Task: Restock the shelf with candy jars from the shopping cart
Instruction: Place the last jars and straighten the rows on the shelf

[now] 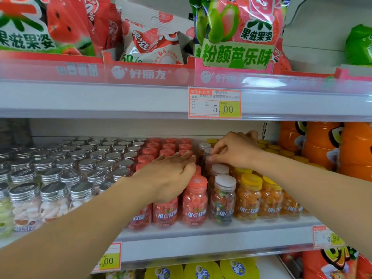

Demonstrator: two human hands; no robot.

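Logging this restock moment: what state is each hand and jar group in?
silver-lidded jars: upright, capped
red-lidded jars: upright, capped
white-lidded jars: upright, capped
yellow-lidded jars: upright, capped
left hand: flat, resting on red-lidded jars
right hand: pinching a rear white-lidded jar

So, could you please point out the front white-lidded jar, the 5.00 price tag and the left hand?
front white-lidded jar point(223, 202): head view, clear body.
5.00 price tag point(215, 103): head view, its middle.
left hand point(171, 175): head view, back of hand.
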